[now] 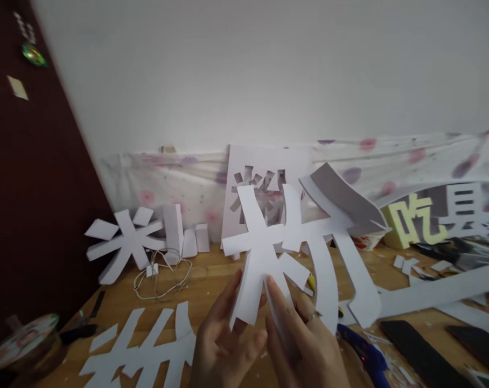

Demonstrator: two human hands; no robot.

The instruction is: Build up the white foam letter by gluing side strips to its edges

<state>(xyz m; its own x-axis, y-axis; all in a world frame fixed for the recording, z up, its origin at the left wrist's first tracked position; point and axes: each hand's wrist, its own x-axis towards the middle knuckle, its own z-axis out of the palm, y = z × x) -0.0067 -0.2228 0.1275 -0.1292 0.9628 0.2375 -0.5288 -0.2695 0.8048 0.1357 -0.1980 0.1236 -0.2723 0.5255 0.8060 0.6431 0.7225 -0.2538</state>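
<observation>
Held up in front of me is a white board cut-out of a Chinese character [263, 242], with side strips giving its strokes depth. My left hand [224, 345] is closed around its lower left stroke, fingers behind and thumb in front. My right hand [309, 339], wearing a ring, grips the neighbouring lower stroke with its index finger laid along the front. A wide curved strip [341, 196] rises at the character's upper right; whether it is fixed there I cannot tell. Right of my right hand lies a blue glue gun [363, 353] with a small red light.
A flat white cut-out [151, 350] lies at front left. Behind it are a raised white character [127, 242] and a coiled cable [163, 280]. A stencil board [236, 161] leans at the wall. Yellow lettering [418, 218], a long strip [442, 288], scraps and a dark slab [422, 350] occupy the right.
</observation>
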